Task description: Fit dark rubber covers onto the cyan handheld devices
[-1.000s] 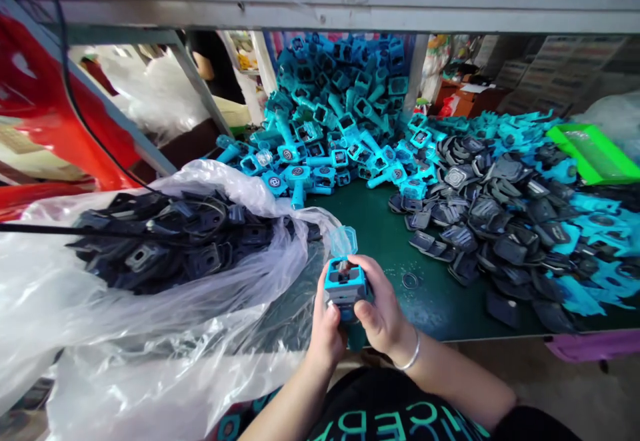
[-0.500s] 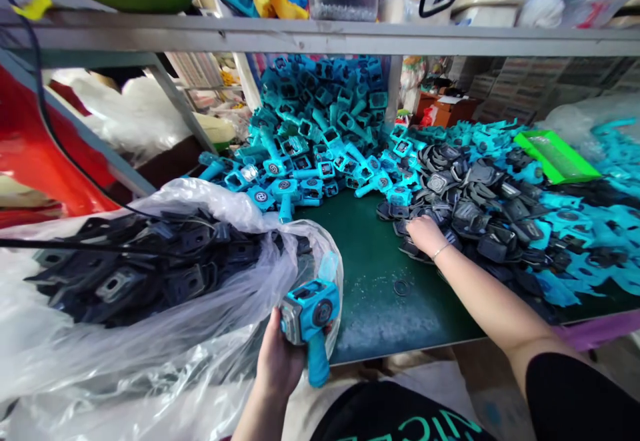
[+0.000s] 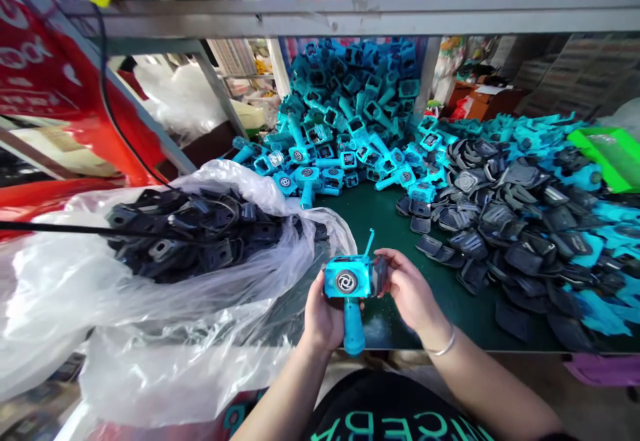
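My left hand point(image 3: 323, 314) is closed around the left side of a blue plastic toy body with a handle point(image 3: 354, 327), held upright over the table's front edge. A round dark emblem marks its face, and a thin blue flap sticks up at its top right. My right hand point(image 3: 411, 292) pinches a black plastic cover point(image 3: 380, 275) against the toy's right side. Whether the cover is seated there I cannot tell. A pile of similar black covers point(image 3: 470, 244) lies to the right of my right hand.
Many blue toy bodies point(image 3: 350, 127) are heaped at the back under a metal shelf beam point(image 3: 320, 17). On the left, a clear plastic bag point(image 3: 240, 274) holds black parts point(image 3: 200, 234). A bright green tray point(image 3: 613, 157) stands at far right, and a black cable point(image 3: 103, 81) hangs at left.
My right hand has come back from the black pile with a cover and now holds it at the toy. My left hand has raised the toy and moved it right, turning its face toward me.
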`<state>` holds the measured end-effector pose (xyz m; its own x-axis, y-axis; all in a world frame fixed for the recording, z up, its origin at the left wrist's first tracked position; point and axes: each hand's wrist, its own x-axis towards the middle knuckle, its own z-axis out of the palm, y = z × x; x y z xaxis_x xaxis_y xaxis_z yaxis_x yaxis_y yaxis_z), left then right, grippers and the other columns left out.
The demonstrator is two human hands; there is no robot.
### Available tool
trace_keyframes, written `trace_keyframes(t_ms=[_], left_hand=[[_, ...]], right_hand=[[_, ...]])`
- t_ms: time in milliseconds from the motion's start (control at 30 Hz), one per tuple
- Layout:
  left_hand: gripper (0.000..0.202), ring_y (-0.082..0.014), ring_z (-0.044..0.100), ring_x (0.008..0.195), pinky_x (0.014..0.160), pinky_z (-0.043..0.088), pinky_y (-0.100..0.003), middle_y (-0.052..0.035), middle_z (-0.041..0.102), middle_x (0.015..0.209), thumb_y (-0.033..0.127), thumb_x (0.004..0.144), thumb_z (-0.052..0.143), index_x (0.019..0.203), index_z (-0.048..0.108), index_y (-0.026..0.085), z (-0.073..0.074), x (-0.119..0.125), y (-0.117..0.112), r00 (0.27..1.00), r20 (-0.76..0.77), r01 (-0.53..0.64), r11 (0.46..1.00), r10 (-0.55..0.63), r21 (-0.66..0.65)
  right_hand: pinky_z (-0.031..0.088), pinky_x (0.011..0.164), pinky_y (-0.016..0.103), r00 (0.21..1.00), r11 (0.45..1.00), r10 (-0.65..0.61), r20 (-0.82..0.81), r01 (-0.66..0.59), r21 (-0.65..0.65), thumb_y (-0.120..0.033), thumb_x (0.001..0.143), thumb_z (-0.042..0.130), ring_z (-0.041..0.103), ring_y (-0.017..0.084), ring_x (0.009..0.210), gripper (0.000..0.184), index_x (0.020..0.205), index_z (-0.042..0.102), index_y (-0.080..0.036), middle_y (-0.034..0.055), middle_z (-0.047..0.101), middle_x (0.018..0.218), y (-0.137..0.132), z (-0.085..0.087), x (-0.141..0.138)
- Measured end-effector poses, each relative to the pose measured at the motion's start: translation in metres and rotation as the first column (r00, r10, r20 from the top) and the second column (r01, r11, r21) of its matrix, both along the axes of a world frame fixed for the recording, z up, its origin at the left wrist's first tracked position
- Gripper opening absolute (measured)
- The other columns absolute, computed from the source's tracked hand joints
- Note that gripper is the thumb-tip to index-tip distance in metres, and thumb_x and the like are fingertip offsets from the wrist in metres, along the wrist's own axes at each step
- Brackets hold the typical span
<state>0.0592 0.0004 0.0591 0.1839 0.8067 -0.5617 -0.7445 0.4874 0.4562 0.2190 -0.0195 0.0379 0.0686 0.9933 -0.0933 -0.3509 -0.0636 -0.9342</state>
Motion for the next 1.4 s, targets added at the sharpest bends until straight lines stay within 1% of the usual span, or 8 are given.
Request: trace_keyframes(t_ms=[233,467,600,733,967,1133,1267,1400], left_hand=[[0.060,-0.0243,0.071,0.058,0.063,0.064,-0.040,-0.0116,0.072,0.066,0.056,0.105,0.035,0.095,0.072,0.010,-0.013,-0.013,0.005,0.976,0.124,0.190,0.978,-0.178,-0.090],[0.063,-0.0213,0.071,0.057,0.058,0.060,-0.034,-0.0133,0.079,0.082,0.068,0.089,0.064,0.108,0.076,0.009,-0.033,-0.023,-0.002,0.882,0.246,0.383,0.916,-0.402,0.122],[0.058,-0.0342,0.077,0.101,0.097,0.061,-0.050,-0.0129,0.081,0.099,0.068,0.086,0.068,0.105,0.077,0.013,-0.031,-0.014,-0.002,0.907,0.156,0.379,0.920,-0.391,0.101],[0.055,-0.0321,0.069,0.122,0.112,0.051,-0.043,-0.0094,0.079,0.107,0.067,0.080,0.077,0.099,0.074,0.016,-0.034,-0.009,-0.005,0.983,-0.136,0.139,0.984,-0.123,0.111],[0.106,-0.0342,0.068,0.124,0.109,0.051,-0.043,-0.0135,0.071,0.135,0.060,0.060,0.096,0.148,0.051,0.024,-0.032,-0.026,-0.028,0.948,-0.313,0.239,0.785,-0.061,0.571],[0.095,-0.0425,0.061,0.136,0.115,0.049,-0.051,-0.0126,0.070,0.138,0.060,0.063,0.093,0.145,0.060,0.025,-0.030,-0.020,-0.040,0.987,-0.150,0.136,0.799,-0.058,0.586],[0.088,-0.0434,0.063,0.133,0.113,0.052,-0.054,-0.0141,0.069,0.142,0.062,0.063,0.092,0.140,0.066,0.026,-0.041,-0.017,-0.038,0.995,-0.095,0.075,0.817,-0.025,0.571],[0.086,-0.0408,0.062,0.135,0.113,0.052,-0.051,-0.0133,0.066,0.146,0.067,0.071,0.085,0.144,0.065,0.027,-0.040,-0.025,-0.033,0.989,-0.145,0.115,0.745,-0.025,0.657]], right_hand=[[0.064,0.092,0.036,0.792,0.899,-0.261,0.552,-0.009,0.437,-0.028,0.084,0.083,0.068,0.025,0.116,0.072,0.150,0.055,-0.027,0.0125,0.063,0.134,-0.015,-0.003,-0.008],[0.053,0.117,0.049,0.564,0.653,-0.351,0.748,-0.425,0.627,-0.024,0.093,0.076,0.059,0.028,0.138,0.069,0.155,0.048,-0.029,0.0100,0.065,0.145,-0.016,0.023,0.003],[0.054,0.112,0.052,0.508,0.628,-0.369,0.778,-0.481,0.612,-0.024,0.096,0.073,0.057,0.030,0.137,0.076,0.163,0.038,-0.029,0.0116,0.062,0.148,-0.016,0.023,0.001],[0.056,0.109,0.051,0.457,0.628,-0.402,0.793,-0.492,0.602,-0.024,0.098,0.070,0.057,0.030,0.133,0.076,0.166,0.034,-0.025,0.0132,0.063,0.146,-0.019,0.013,-0.003],[0.059,0.100,0.045,0.491,0.575,-0.464,0.737,-0.467,0.672,-0.034,0.098,0.072,0.063,0.028,0.123,0.077,0.166,0.035,-0.028,0.0155,0.063,0.137,-0.027,0.012,-0.009],[0.048,0.116,0.056,0.593,0.613,-0.431,0.680,-0.359,0.703,-0.075,0.095,0.053,0.053,0.036,0.141,0.074,0.156,0.050,-0.032,0.0156,0.051,0.150,-0.029,0.012,-0.012],[0.037,0.126,0.061,0.729,0.693,-0.285,0.622,-0.292,0.659,-0.070,0.105,0.034,0.026,0.037,0.162,0.062,0.153,0.047,-0.035,0.0111,0.021,0.173,-0.032,0.004,-0.030],[0.042,0.123,0.060,0.770,0.688,-0.286,0.570,-0.249,0.682,-0.065,0.103,0.046,0.033,0.036,0.158,0.066,0.160,0.029,-0.035,0.0154,0.027,0.168,-0.033,0.000,-0.041]])
